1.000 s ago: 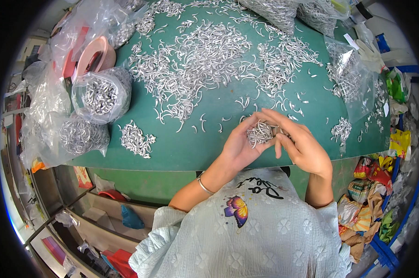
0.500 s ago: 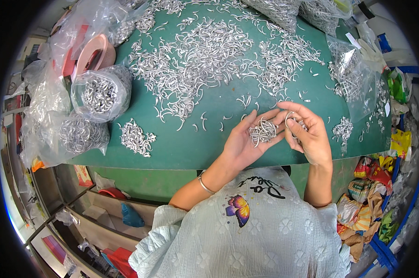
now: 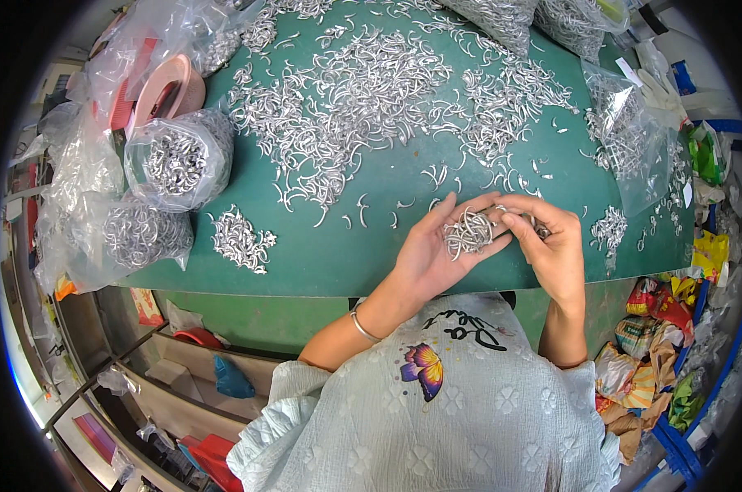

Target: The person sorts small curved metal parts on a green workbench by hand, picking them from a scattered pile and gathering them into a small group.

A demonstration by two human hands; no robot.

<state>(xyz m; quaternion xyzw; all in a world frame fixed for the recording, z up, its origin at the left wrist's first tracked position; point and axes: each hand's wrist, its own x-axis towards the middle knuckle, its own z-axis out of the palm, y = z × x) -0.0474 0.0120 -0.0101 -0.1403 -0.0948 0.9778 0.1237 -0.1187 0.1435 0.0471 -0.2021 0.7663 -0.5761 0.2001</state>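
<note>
My left hand (image 3: 425, 256) is turned palm up over the near part of the green table (image 3: 354, 262), cupping a small heap of curved silver metal pieces (image 3: 468, 233). Close against its fingertips is my right hand (image 3: 559, 250), with bent fingers and the thumb over the left fingers. More metal pieces (image 3: 540, 229) show inside the curled right fingers, partly hidden by the thumb. Beyond both hands lies a broad loose spread of the same curved pieces (image 3: 371, 90). A smaller pile (image 3: 241, 239) sits left of my hands, and another (image 3: 609, 228) to the right.
Clear plastic bags of metal pieces stand at the left (image 3: 178, 164) and far right (image 3: 502, 20). A pink basket (image 3: 192, 86) rests behind the left bags. On the right lies a flat clear bag (image 3: 633, 156). Colourful packets (image 3: 633, 373) fill a blue rack beside the table.
My right thumb and fingers have closed in toward the left fingertips. The ring-like piece that showed at the right fingertips is now mostly hidden. The left hand keeps its heap nearly still.
</note>
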